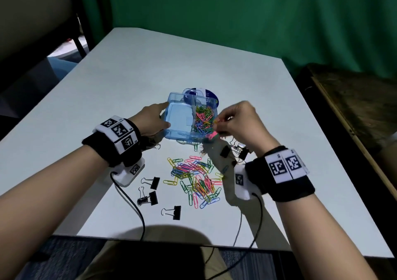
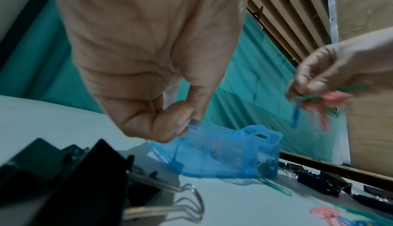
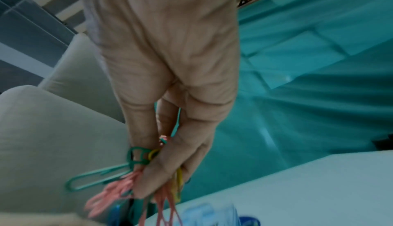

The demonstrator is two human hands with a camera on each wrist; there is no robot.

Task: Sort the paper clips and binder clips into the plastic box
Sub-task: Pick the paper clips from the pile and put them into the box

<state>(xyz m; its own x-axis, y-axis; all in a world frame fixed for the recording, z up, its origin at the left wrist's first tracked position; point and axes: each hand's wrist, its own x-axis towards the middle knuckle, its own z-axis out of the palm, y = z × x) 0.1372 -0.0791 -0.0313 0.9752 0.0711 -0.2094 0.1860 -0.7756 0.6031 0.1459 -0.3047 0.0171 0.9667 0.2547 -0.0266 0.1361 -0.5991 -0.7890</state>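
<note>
The print on the plastic box's lid is too blurred to read.

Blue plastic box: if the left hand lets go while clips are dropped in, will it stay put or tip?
Probably light and easy to shove: the blue plastic box is thin, clear-walled plastic. The paper clips fill only its right compartment, so weight likely sits on that side. The left hand grips its left wall, which suggests it slides on the smooth table.
</note>
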